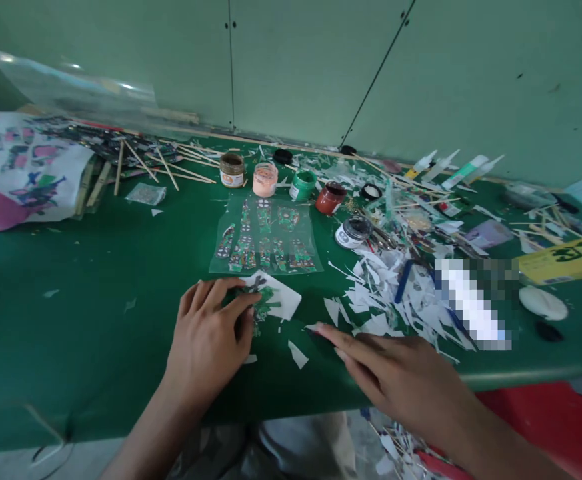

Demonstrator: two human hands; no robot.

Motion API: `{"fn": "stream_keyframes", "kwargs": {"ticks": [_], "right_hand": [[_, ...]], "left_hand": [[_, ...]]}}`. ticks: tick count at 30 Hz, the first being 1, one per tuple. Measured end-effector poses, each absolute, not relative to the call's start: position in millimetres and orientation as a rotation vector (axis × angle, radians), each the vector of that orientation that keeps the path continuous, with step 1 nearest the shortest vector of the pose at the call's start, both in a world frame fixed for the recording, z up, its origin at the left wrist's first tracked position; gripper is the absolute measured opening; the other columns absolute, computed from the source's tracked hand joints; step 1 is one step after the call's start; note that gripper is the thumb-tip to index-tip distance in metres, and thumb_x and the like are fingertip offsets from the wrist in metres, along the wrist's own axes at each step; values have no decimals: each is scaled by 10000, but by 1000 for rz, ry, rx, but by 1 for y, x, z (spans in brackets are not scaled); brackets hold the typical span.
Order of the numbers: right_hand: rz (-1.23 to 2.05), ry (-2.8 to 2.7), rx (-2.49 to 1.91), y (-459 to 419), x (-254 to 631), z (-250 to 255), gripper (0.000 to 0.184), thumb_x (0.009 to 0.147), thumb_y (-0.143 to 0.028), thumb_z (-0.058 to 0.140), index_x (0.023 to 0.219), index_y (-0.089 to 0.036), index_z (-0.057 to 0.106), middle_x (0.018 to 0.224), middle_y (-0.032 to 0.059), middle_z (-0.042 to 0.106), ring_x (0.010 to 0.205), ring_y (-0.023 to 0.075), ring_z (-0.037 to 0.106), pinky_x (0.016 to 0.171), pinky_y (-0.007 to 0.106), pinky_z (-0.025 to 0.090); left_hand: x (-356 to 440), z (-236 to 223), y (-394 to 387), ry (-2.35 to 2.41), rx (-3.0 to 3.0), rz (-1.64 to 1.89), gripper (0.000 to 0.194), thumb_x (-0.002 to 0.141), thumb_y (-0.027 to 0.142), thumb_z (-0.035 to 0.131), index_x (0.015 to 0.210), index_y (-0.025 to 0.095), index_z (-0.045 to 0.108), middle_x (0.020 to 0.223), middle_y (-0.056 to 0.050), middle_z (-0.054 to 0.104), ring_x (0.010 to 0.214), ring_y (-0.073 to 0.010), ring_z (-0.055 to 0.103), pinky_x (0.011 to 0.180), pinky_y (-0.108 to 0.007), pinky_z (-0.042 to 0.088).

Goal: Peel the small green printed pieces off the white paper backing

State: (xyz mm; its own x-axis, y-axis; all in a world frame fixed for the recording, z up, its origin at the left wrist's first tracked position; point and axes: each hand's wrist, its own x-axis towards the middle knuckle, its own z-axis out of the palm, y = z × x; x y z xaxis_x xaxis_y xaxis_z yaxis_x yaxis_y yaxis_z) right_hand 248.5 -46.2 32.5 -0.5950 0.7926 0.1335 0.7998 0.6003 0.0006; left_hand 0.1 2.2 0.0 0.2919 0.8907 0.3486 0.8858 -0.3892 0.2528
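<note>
- The left hand [211, 340] rests palm down on the green counter [95, 280], its fingers [241, 303] spread a little and pressing on a white card [278, 297] that bears a green and dark cut-out.
- The card lies near the counter's front edge, just below a clear sheet [265, 237] of small green and red cut-outs; part of the card is hidden under the left fingers.
- The right hand [395, 380] lies flat and open beside it, fingers straight and close together, holding nothing; its fingertips point at a paper scrap [298, 355] between the two hands, whether touching it I cannot tell.
- A heap of white paper scraps [385, 307] lies just past the right hand.
- Behind the sheet stand small jars in a row: brown [231, 170], pink [265, 179], green [303, 185], red [329, 197], and a grey-lidded one [353, 231] nearer the scraps.
- Thin wooden sticks [171, 167] lie at the back left, next to a painted paper [21, 170].
- Glue tubes [451, 167] lie at the back right; a yellow box [565, 259] lies at the right edge.
</note>
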Motion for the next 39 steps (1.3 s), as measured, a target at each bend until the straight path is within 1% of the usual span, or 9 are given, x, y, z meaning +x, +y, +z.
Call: {"fn": "stream_keyframes", "kwargs": {"ticks": [2, 5, 12, 17, 22, 24, 29, 34, 39], "right_hand": [[-104, -2578, -1375, -45, 237, 28, 395, 954, -243, 389, 1290, -213, 594, 600, -13, 653, 422, 84, 513, 431, 263, 279], [-138, -2538, -1415, -43, 214, 15, 444, 953, -321, 390, 1348, -185, 541, 542, -17, 629, 368, 96, 485, 388, 277, 221], [-138, -2545, -1463, -44, 206, 1, 414, 938, -329, 415, 1282, -175, 588, 587, 3, 663, 406, 133, 563, 388, 283, 230], [-211, -2405, -1496, -43, 219, 5, 338, 955, -294, 382, 939, -166, 694, 555, 2, 631, 411, 111, 561, 392, 257, 268], [-209, -2413, -1492, -36, 211, -1, 373, 945, -297, 397, 1212, -185, 632, 549, -5, 637, 396, 113, 545, 391, 266, 237], [-190, -2443, -1517, -34, 211, -2, 378, 939, -300, 408, 1215, -183, 638, 553, 5, 645, 401, 119, 551, 397, 272, 229], [-254, -2367, -1567, -33, 220, 8, 381, 966, -299, 367, 1041, -140, 705, 578, 34, 662, 403, 111, 543, 402, 267, 247], [-75, -2455, -1454, -29, 211, 12, 429, 949, -187, 334, 1292, -188, 591, 612, 5, 651, 412, 93, 517, 403, 258, 246], [-23, -2496, -1461, -23, 206, -2, 456, 931, -194, 364, 1341, -245, 556, 606, -4, 624, 437, 98, 520, 428, 261, 251]], "left_hand": [[1, 1, 2, 1769, 2500, 694, 257, 864, 221, 510, 998, 279, 721, 1108, -60, 657, 1029, -293, 570, 882, -510, 465], [0, 3, 1, 1756, 2495, 682, 255, 856, 211, 516, 999, 279, 717, 1121, -60, 645, 1038, -291, 561, 885, -502, 461], [0, 2, 2, 1780, 2427, 665, 232, 841, 206, 542, 965, 288, 720, 1136, -39, 646, 1050, -286, 558, 896, -499, 453], [0, 1, 2, 1799, 2413, 678, 223, 840, 216, 546, 960, 285, 721, 1128, -49, 642, 1034, -283, 561, 880, -491, 461], [-2, 2, 1, 1785, 2435, 680, 226, 845, 209, 533, 958, 277, 716, 1121, -58, 643, 1026, -281, 561, 870, -489, 463], [-2, 2, 1, 1784, 2439, 677, 223, 847, 209, 530, 955, 271, 714, 1117, -65, 644, 1026, -287, 561, 866, -496, 463], [1, 5, -1, 1787, 2498, 695, 202, 852, 214, 526, 932, 257, 707, 1096, -77, 650, 1021, -292, 568, 900, -519, 443], [1, 6, -1, 1632, 2566, 686, 201, 862, 208, 530, 964, 253, 697, 1134, -43, 674, 1065, -266, 573, 954, -501, 423], [-1, 4, 0, 1579, 2576, 661, 289, 851, 188, 540, 1040, 329, 707, 1151, -23, 665, 1061, -272, 564, 866, -472, 467]]}}
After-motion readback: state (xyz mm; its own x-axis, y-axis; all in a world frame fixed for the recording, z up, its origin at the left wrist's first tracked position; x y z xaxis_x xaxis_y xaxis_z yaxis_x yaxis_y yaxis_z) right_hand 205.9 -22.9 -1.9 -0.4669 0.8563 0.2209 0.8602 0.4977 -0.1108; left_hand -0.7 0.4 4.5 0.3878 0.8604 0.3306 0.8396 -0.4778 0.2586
